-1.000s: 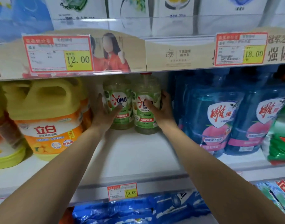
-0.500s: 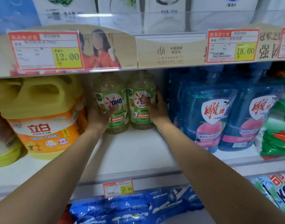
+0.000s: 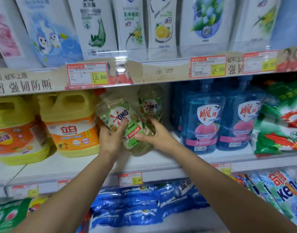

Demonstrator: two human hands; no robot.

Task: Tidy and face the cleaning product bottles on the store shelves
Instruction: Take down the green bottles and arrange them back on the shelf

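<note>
Landmark: your reference is the handled plastic yellow jug (image 3: 70,125) with the orange label, standing on the white shelf (image 3: 77,163).
Task bottle: the clear plastic, green-labelled tilted OMO bottle (image 3: 114,113) is just right of the yellow jug. It leans with its top towards the jug and its base out to the right, and its label faces you.
Left hand: your left hand (image 3: 110,138) grips this bottle from below, close to the yellow jug's right side. The thumb lies across the front of the label.
Right hand: your right hand (image 3: 157,133) is further right of the yellow jug. It holds the same bottle's lower end, thumb on the label and fingers curved round the far side.
Second bottle: a matching upright OMO bottle (image 3: 150,105) stands right of the yellow jug, behind the tilted one, with its label forward.
Neighbours: translucent blue pouches (image 3: 203,121) with pink-and-white labels stand well to the right of the yellow jug, beyond both bottles.
Tags: a red-edged 12.00 price tag (image 3: 88,75) hangs above the yellow jug. A 10.00 price tag (image 3: 131,179) sits below it and to its right, on the shelf's front edge.
</note>
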